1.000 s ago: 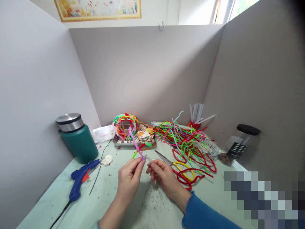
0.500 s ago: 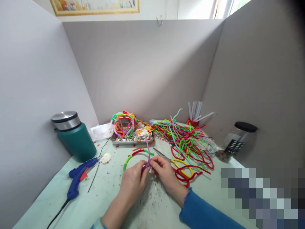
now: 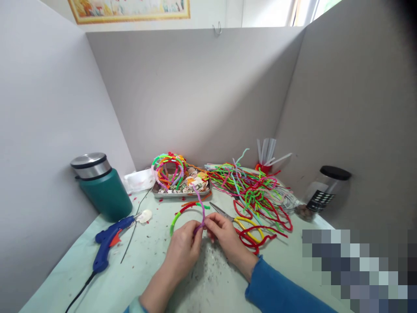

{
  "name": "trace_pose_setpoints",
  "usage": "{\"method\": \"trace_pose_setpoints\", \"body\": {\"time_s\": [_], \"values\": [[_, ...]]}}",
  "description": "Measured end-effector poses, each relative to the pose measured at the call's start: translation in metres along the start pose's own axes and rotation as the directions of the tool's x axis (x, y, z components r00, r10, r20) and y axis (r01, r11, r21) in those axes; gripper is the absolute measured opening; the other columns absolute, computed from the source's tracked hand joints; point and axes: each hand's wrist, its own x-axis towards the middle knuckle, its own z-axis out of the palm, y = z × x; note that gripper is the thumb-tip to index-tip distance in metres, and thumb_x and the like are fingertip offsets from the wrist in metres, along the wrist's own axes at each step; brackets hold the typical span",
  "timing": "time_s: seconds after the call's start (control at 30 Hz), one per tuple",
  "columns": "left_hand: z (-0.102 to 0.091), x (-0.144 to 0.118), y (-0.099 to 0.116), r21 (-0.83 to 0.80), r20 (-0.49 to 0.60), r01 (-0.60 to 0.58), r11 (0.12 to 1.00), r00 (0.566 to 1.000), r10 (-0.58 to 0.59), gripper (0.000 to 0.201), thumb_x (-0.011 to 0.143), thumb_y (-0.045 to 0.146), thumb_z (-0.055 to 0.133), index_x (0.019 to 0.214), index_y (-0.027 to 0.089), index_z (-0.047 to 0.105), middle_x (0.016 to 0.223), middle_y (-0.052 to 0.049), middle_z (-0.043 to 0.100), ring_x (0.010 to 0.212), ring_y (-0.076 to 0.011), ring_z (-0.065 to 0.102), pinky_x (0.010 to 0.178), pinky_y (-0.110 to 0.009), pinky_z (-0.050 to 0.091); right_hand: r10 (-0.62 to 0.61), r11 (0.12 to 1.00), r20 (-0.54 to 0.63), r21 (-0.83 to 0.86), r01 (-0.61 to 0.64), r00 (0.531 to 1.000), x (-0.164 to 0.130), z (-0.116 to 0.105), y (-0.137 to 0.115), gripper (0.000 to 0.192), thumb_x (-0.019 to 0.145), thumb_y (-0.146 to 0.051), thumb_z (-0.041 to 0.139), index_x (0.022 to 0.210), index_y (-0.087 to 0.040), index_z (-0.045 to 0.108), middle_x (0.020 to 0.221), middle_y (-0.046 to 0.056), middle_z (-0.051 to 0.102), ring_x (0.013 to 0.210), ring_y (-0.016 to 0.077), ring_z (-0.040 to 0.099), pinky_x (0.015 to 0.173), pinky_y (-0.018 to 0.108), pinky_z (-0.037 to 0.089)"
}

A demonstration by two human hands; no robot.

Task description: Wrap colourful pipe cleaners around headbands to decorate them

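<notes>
A fuzzy purple pipe cleaner (image 3: 201, 204) rises from between my hands, its free end bent to the left. My left hand (image 3: 183, 243) is closed around its lower part, where it joins a curved band (image 3: 177, 219) wrapped in green and red. My right hand (image 3: 224, 234) pinches the purple pipe cleaner with thumb and forefinger, close to the left fingertips. The part of the band inside my left hand is hidden. Scissors with yellow handles (image 3: 249, 226) lie just beyond my right hand, beside bent red pipe cleaners (image 3: 254, 248).
A tray (image 3: 182, 195) holds shells and several colourful wrapped rings (image 3: 169, 171). A heap of pipe cleaners (image 3: 254, 191) lies to its right. At left are a green bottle (image 3: 104, 191) and a blue glue gun (image 3: 114, 230); a black-lidded jar (image 3: 325, 191) stands at right.
The purple pipe cleaner's free end has swung further left. The curved band has shifted slightly, and both hands stay in nearly the same place.
</notes>
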Motion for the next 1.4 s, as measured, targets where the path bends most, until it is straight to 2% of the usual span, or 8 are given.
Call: {"method": "trace_pose_setpoints", "body": {"time_s": [0.23,0.5,0.7,0.83,0.9,1.13,1.23,1.4], "values": [[-0.003,0.002,0.000,-0.037,0.015,-0.060,0.998,0.998,0.060,0.023,0.089,0.025,0.039,0.078,0.019,0.058,0.074,-0.004,0.060,0.070,-0.0170,0.056,0.065,-0.027,0.040,-0.018,1.000,0.085,0.025,0.016,0.996,-0.002,-0.002,-0.003,0.021,0.077,-0.038,0.062,0.082,-0.017,0.061,0.061,-0.004,0.050,0.050,0.0075,0.042,0.047,0.019,0.034],[-0.002,0.002,0.003,-0.086,-0.051,-0.058,0.995,0.997,0.054,0.021,0.089,0.024,0.039,0.082,0.018,0.058,0.077,-0.004,0.060,0.073,-0.0167,0.057,0.067,-0.026,0.040,0.031,0.972,-0.008,0.231,-0.029,0.999,0.002,-0.004,0.003,0.025,0.080,-0.040,0.057,0.074,-0.016,0.059,0.056,-0.002,0.055,0.042,0.0076,0.045,0.040,0.019,0.031],[0.000,0.004,-0.006,-0.053,-0.129,-0.015,0.998,0.992,0.008,0.021,0.088,0.024,0.041,0.083,0.018,0.060,0.075,-0.004,0.061,0.070,-0.0171,0.058,0.065,-0.026,0.041,-0.088,0.996,-0.017,-0.032,0.087,0.996,-0.004,-0.002,-0.005,0.027,0.080,-0.040,0.058,0.070,-0.016,0.064,0.053,-0.002,0.053,0.047,0.0098,0.045,0.046,0.022,0.035],[0.000,0.002,-0.007,0.059,-0.060,-0.051,0.997,0.997,0.054,0.023,0.087,0.023,0.041,0.083,0.019,0.063,0.073,-0.005,0.061,0.070,-0.0180,0.058,0.064,-0.026,0.042,-0.342,0.902,-0.005,-0.282,0.327,0.940,-0.010,0.000,-0.018,0.018,0.080,-0.032,0.060,0.069,-0.020,0.065,0.072,0.003,0.059,0.069,0.0163,0.053,0.065,0.028,0.041],[0.000,0.001,-0.006,0.102,-0.002,-0.088,0.991,0.996,0.089,0.024,0.087,0.023,0.041,0.084,0.019,0.065,0.073,-0.005,0.061,0.069,-0.0178,0.058,0.063,-0.026,0.042,-0.392,0.871,-0.041,-0.337,0.357,0.919,-0.008,-0.001,-0.018,0.017,0.081,-0.031,0.059,0.068,-0.020,0.064,0.073,0.002,0.057,0.072,0.0171,0.052,0.068,0.028,0.040],[-0.003,0.002,-0.002,0.017,0.011,-0.143,0.990,0.990,0.143,0.024,0.088,0.024,0.042,0.084,0.018,0.065,0.073,-0.005,0.061,0.069,-0.0163,0.057,0.063,-0.025,0.041,-0.305,0.904,-0.300,-0.389,0.176,0.904,0.008,-0.013,0.005,0.023,0.075,-0.034,0.063,0.060,-0.018,0.054,0.060,-0.002,0.048,0.059,0.0132,0.043,0.056,0.025,0.035],[-0.002,0.004,-0.004,-0.012,-0.036,-0.107,0.994,0.994,0.106,0.024,0.088,0.025,0.044,0.082,0.017,0.065,0.073,-0.005,0.062,0.070,-0.0164,0.057,0.064,-0.025,0.041,-0.289,0.915,-0.294,-0.365,0.173,0.911,0.008,-0.012,0.006,0.026,0.076,-0.036,0.062,0.059,-0.018,0.052,0.055,-0.003,0.046,0.052,0.0116,0.043,0.051,0.024,0.034],[0.001,0.006,-0.011,-0.013,-0.053,-0.056,0.998,0.997,0.055,0.023,0.088,0.028,0.045,0.086,0.018,0.065,0.078,-0.005,0.065,0.075,-0.0182,0.058,0.068,-0.027,0.042,-0.129,0.985,-0.145,-0.135,0.110,0.981,0.002,-0.006,-0.004,0.022,0.082,-0.040,0.054,0.077,-0.018,0.054,0.060,-0.002,0.057,0.035,0.0069,0.040,0.036,0.021,0.028]]}}
